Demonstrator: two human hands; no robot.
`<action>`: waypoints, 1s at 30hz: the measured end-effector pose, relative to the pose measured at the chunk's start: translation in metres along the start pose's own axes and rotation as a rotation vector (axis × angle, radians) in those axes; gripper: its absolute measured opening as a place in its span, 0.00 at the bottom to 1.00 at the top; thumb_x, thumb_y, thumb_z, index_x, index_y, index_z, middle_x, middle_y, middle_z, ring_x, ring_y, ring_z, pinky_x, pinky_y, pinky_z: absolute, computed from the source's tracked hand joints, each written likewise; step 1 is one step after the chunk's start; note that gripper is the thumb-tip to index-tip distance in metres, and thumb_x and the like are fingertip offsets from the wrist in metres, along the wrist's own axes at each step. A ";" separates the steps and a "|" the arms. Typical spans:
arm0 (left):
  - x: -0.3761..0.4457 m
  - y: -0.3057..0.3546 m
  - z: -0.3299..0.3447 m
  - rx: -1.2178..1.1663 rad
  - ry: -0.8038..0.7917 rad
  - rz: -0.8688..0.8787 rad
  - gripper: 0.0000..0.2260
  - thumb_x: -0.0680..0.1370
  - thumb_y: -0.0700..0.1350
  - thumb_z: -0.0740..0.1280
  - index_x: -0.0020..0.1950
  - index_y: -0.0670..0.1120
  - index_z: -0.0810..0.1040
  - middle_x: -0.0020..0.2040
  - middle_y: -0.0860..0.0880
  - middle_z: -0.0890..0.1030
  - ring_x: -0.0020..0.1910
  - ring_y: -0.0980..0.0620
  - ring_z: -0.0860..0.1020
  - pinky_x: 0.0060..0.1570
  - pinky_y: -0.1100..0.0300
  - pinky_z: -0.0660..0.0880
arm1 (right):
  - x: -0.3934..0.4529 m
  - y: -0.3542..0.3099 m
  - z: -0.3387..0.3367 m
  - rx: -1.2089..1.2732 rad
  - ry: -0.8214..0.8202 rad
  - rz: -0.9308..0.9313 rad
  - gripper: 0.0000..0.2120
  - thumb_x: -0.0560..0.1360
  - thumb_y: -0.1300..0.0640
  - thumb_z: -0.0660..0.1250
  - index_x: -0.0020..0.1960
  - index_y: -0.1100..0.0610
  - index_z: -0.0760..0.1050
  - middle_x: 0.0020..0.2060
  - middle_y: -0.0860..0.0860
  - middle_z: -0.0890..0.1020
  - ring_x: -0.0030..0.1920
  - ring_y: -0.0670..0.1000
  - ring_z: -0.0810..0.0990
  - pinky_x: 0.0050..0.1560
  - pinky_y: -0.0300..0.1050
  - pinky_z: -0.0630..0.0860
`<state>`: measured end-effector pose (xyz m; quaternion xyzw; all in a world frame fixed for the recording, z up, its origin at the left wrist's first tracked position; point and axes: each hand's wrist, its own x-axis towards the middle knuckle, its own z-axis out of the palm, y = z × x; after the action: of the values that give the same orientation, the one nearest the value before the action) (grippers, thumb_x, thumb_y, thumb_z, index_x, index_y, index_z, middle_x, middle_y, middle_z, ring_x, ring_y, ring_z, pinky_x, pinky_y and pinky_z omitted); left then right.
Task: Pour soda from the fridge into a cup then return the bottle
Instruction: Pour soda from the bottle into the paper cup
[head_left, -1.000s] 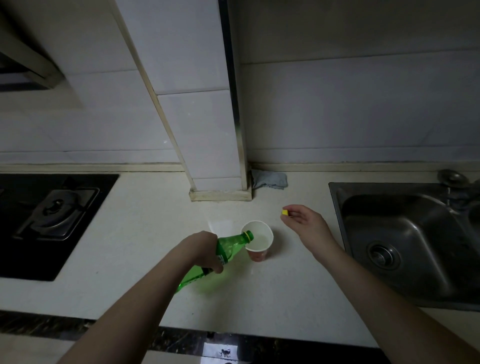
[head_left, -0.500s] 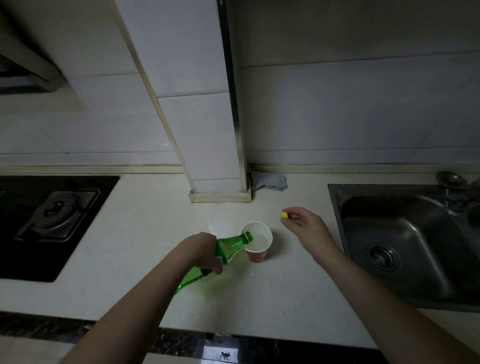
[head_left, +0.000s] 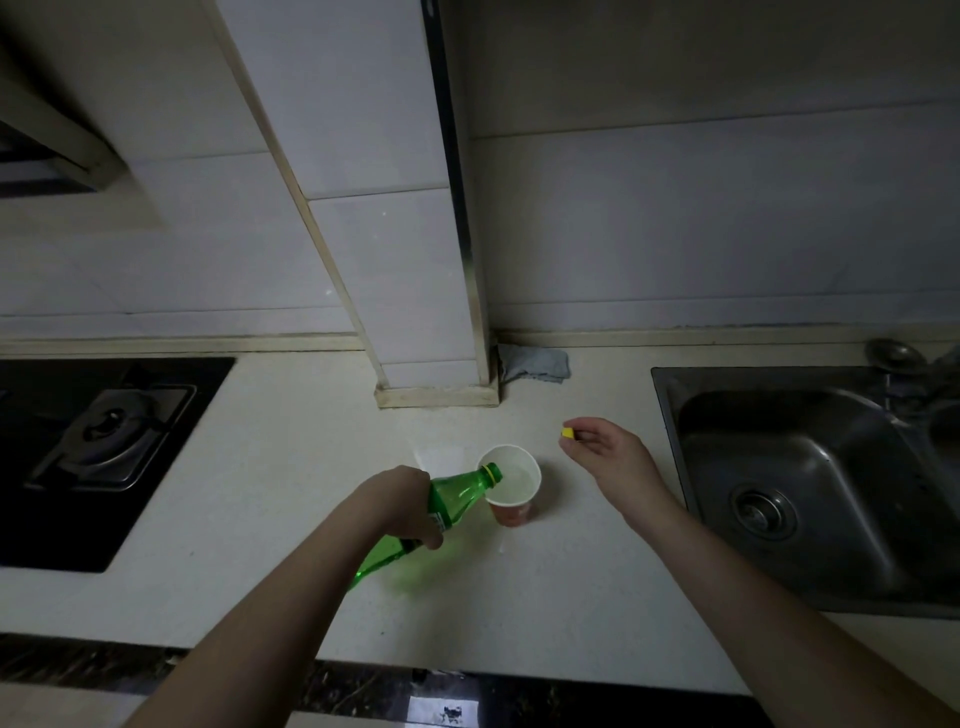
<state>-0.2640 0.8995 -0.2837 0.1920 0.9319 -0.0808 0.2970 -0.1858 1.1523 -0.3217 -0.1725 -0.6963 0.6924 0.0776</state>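
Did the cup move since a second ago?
No. The cup sits at the same spot on the counter, just below the pillar base, same as before.

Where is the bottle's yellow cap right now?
In the head view, the yellow cap is pinched in the right hand, held above the counter to the right of the cup, between it and the sink.

Pale countertop (head_left: 270, 457): red paper cup (head_left: 511, 491) standing mid-counter; grey cloth (head_left: 535, 362) at wall.
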 end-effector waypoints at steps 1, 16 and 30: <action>0.000 0.000 0.000 0.001 -0.001 -0.001 0.25 0.64 0.57 0.75 0.55 0.46 0.77 0.49 0.49 0.80 0.46 0.50 0.79 0.44 0.58 0.78 | 0.000 0.000 0.000 -0.001 0.001 0.001 0.09 0.73 0.61 0.72 0.51 0.53 0.79 0.48 0.50 0.83 0.51 0.47 0.81 0.54 0.39 0.75; 0.002 -0.002 -0.003 0.018 0.011 0.006 0.25 0.65 0.57 0.75 0.57 0.46 0.77 0.50 0.49 0.80 0.47 0.50 0.79 0.47 0.56 0.79 | -0.001 0.001 0.002 -0.002 -0.007 0.013 0.10 0.73 0.60 0.72 0.53 0.55 0.80 0.49 0.51 0.84 0.52 0.48 0.81 0.55 0.40 0.75; 0.005 -0.004 -0.005 0.023 0.010 0.007 0.25 0.64 0.57 0.75 0.56 0.46 0.78 0.49 0.49 0.80 0.46 0.50 0.79 0.49 0.55 0.80 | 0.000 0.001 0.003 -0.005 -0.005 0.018 0.09 0.73 0.61 0.72 0.53 0.55 0.80 0.49 0.52 0.83 0.53 0.49 0.81 0.55 0.41 0.75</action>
<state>-0.2719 0.8985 -0.2821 0.1991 0.9316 -0.0895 0.2906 -0.1864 1.1495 -0.3228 -0.1771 -0.6968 0.6916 0.0690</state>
